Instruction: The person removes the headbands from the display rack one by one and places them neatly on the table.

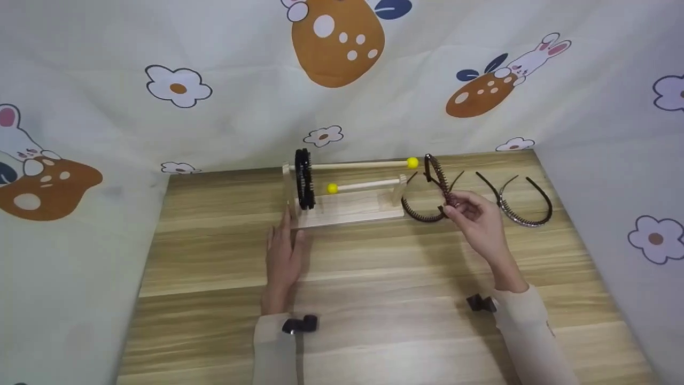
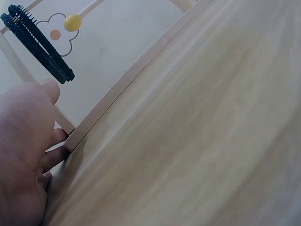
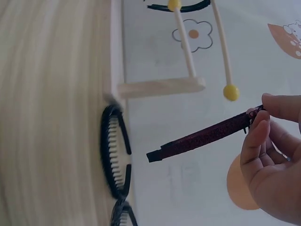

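Between thumb and fingers my right hand [image 1: 478, 222] pinches a dark reddish toothed headband [image 1: 439, 174], raised near the yellow-tipped end of the upper rod [image 1: 363, 165]. In the right wrist view this headband [image 3: 202, 139] is seen edge-on, its ends pointing away from the hand. My left hand [image 1: 283, 259] rests at the left end of the wooden rack [image 1: 347, 211], fingers extended along its corner; the left wrist view shows the fingers [image 2: 55, 157] at the base's edge. Several black headbands [image 1: 304, 179] hang together on the upper rod, by the left upright.
A lower rod [image 1: 368, 185] with a yellow ball end points left from the rack's right upright. On the table [image 1: 374, 299] to the right lie a dark toothed headband [image 1: 422, 217] and further headbands [image 1: 539, 219]. A patterned cloth [image 1: 240, 123] stands behind the table.
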